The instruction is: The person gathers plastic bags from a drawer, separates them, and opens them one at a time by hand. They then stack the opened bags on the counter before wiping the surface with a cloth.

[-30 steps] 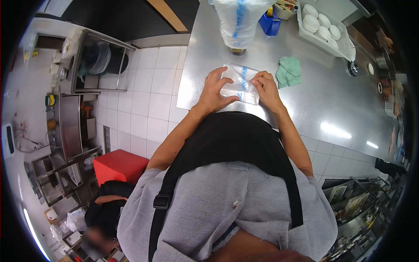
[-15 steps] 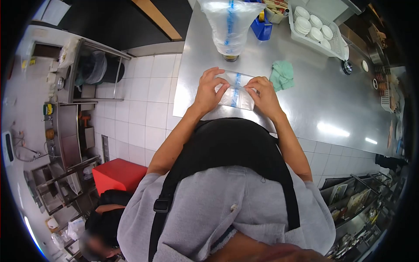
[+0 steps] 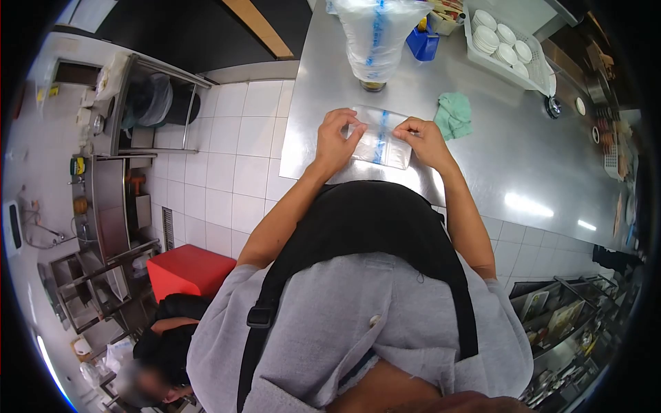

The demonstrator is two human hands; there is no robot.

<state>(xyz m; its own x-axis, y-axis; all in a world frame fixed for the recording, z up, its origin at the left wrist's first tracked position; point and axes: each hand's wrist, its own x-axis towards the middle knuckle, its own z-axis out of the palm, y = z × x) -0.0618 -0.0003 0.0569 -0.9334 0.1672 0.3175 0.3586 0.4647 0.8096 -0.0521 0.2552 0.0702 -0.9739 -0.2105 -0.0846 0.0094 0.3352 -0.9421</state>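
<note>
A clear flat plastic bag [image 3: 394, 153] with a blue printed stripe lies on the steel table near its front edge. At the bag's left side, my left hand [image 3: 336, 143] is closed, thumb and forefinger pinching the film. From the right, my right hand [image 3: 425, 141] pinches the upper part of the bag between thumb and fingers. Just beyond it stands a tall bundle of clear plastic [image 3: 375, 41] with a similar blue stripe, on a small round base. A crumpled green cloth [image 3: 454, 115] rests to the right of my right hand.
A blue tape dispenser [image 3: 423, 45] stands at the back. Beside it, a white plastic basket [image 3: 536, 84] holds several stacked white dishes [image 3: 486, 41]. The steel table [image 3: 509, 155] extends right. A red box [image 3: 189, 270] and another person [image 3: 165, 344] are behind on the left.
The view has shifted slightly, so the table and its things appear further right. Both hands still hold the bag; the right hand's fingers have drawn closer together.
</note>
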